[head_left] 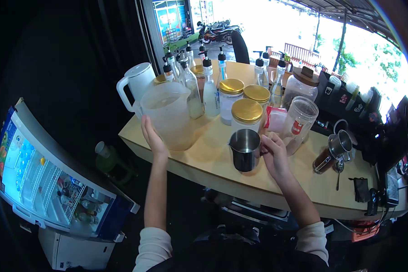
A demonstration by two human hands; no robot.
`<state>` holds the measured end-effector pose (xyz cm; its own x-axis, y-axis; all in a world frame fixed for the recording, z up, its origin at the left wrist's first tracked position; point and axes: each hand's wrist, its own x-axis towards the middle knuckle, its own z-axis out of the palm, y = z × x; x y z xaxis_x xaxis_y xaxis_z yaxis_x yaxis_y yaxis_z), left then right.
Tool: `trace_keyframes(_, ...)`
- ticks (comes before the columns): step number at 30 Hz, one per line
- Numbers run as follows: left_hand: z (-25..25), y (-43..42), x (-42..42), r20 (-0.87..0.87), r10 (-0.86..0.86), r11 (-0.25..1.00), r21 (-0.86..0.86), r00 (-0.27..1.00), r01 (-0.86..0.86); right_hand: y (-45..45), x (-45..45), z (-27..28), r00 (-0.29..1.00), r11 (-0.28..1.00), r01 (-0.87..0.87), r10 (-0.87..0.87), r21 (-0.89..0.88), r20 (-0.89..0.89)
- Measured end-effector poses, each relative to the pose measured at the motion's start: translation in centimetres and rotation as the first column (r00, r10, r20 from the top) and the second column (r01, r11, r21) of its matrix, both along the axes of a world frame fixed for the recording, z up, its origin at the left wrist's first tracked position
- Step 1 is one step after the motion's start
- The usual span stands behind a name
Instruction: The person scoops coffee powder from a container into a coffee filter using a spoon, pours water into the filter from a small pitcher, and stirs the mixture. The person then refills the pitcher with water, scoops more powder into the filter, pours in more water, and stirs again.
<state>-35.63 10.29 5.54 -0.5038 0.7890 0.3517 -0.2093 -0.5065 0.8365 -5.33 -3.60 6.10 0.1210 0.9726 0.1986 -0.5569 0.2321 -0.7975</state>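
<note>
Right hand (274, 153) is clamped on the cup (244, 157) by its handle, the sound hold; metal, judged stiff, light. Left hand (154, 139) lies unclosed against the jug (168, 119), likely slippery.

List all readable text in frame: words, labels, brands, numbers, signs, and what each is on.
Nothing legible. Too small or blurred:
Red label on the tall clear plastic jar.
Blue print on the black-topped clear pump bottle.
Marks on the black box-shaped cup holder.
Dark marks on the low white box.
No text visible: frosted plastic pitcher, dark metal jug.
</note>
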Motion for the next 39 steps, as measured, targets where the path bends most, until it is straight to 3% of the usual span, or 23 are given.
trace_keyframes(1, 0.8, 0.9, -0.6, 0.002, -0.002, 1.000, 0.002, 1.000, 0.002, 0.6, -0.9, -0.3, 1.000, 1.000, 0.013, -0.013, -0.004, -0.010)
trace_keyframes(3, 2.6, 2.6, -1.3, 0.179, -0.447, 0.892, 0.162, 0.876, 0.422, 1.7, -2.4, -0.1, 0.998, 0.998, 0.055, -0.055, -0.008, 0.010)
trace_keyframes(9, 4.8, 5.3, -3.1, 0.136, -0.404, 0.911, -0.034, 0.905, 0.412, 3.7, -5.2, -1.7, 0.998, 1.000, -0.015, 0.015, -0.011, -0.065)
trace_keyframes(19, 5.1, 5.0, -3.3, 0.144, -0.483, 0.869, -0.045, 0.864, 0.493, 3.4, -5.7, -3.2, 0.993, 0.997, -0.032, 0.024, -0.070, -0.116)
trace_keyframes(24, 6.2, 4.1, -2.1, 0.028, -0.589, 0.807, -0.033, 0.808, 0.590, 3.0, -5.4, -3.3, 0.996, 0.996, 0.057, -0.062, -0.074, -0.067)
trace_keyframes(30, 6.5, 4.2, -0.9, 0.016, -0.699, 0.714, -0.043, 0.715, 0.699, 2.2, -5.0, -3.0, 0.988, 0.991, 0.108, -0.115, -0.076, -0.105)
trace_keyframes(37, 7.1, 2.5, 1.0, -0.052, -0.714, 0.700, -0.080, 0.698, 0.710, 1.3, -4.2, -3.3, 0.982, 0.989, 0.130, -0.138, -0.072, -0.129)
trace_keyframes(39, 7.4, 1.7, 1.8, -0.204, -0.688, 0.720, -0.071, 0.697, 0.690, 0.8, -4.1, -3.4, 0.976, 0.989, 0.129, -0.140, -0.073, -0.166)
